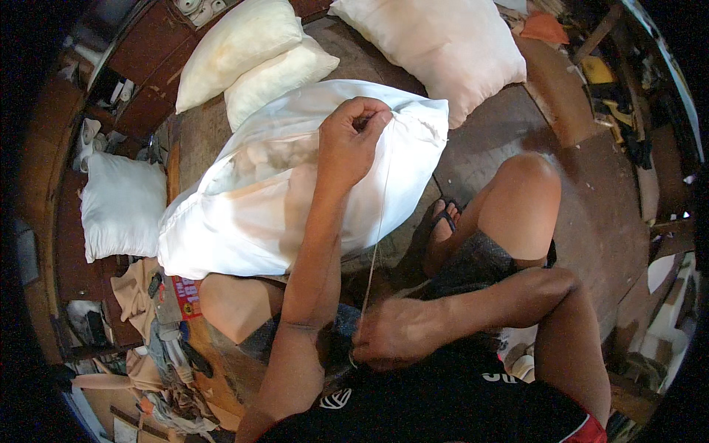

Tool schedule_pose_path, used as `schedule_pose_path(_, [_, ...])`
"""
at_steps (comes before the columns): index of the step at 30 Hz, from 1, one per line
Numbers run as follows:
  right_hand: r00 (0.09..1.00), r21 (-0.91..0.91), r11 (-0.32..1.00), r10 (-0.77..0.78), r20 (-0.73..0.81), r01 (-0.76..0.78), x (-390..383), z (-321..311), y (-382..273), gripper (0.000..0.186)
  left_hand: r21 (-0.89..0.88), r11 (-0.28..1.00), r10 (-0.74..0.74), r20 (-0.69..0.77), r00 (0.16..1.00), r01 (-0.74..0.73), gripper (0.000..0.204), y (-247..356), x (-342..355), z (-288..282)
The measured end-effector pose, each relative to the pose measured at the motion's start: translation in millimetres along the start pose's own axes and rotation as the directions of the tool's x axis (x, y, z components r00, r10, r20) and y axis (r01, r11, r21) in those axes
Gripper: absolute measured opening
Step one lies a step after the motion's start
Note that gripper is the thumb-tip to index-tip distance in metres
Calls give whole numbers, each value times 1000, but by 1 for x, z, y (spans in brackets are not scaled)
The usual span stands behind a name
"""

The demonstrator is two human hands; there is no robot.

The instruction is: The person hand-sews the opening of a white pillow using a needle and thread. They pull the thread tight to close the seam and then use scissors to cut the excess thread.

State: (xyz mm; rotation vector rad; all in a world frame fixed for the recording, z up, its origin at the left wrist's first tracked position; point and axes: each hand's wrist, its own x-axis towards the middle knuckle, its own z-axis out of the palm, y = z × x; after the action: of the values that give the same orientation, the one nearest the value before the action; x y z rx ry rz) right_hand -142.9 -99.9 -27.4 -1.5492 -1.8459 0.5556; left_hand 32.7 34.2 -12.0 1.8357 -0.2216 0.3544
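Note:
A large white cloth pillow cover [244, 229] with stuffing inside lies across my lap, its filling showing faintly through the thin fabric. My left hand [353, 136] pinches the fabric near its upper right corner, where a long thin thread [375, 247] starts. The thread runs taut down toward my waist, where my right hand [399, 332], blurred by motion, is closed around it in front of my black shirt. Whether a needle is in those fingers I cannot tell.
Two cream pillows [236, 44] lie at the back left, a large pale pillow [436, 52] at the back right and a white pillow [122, 207] at the left. Cloth scraps [136, 288] are heaped at the lower left. Wooden boards and cluttered shelves [129, 52] surround me.

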Motion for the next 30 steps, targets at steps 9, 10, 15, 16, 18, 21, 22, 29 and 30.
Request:
schedule_pose_path(9, [222,579,792,540,-812,193,-53,-105,33,19,-33,999,-18,27,999,19,12,13,-3,-5])
schedule_pose_path(10, [147,622,766,605,-783,164,-55,-112,40,19,-10,1000,-5,32,999,5,12,17,-4,-9])
schedule_pose_path(15, [-79,564,822,570,-818,84,-56,-114,78,16,41,999,-14,154,988,7,13,23,-3,-20])
schedule_pose_path(16, [-57,554,832,553,-831,0,-61,-114,85,16,41,999,-16,159,987,9,13,25,-3,-22])
schedule_pose_path(18, [-40,510,845,511,-859,-161,-70,-116,99,16,46,999,-20,177,984,12,12,28,-3,-23])
schedule_pose_path(21, [-55,335,833,348,-936,-441,-84,-124,109,15,67,998,-3,210,978,-12,11,29,-3,-23])
schedule_pose_path(22, [-43,221,802,238,-970,-555,-86,-132,107,15,84,996,17,211,977,-35,11,27,-4,-24])
schedule_pose_path(29, [-84,193,661,194,-977,-725,-93,-161,96,18,264,955,95,157,983,-134,12,31,-5,-12])
schedule_pose_path(30, [-133,255,662,229,-964,-704,-97,-162,99,18,259,956,105,141,984,-139,11,32,-4,-12])
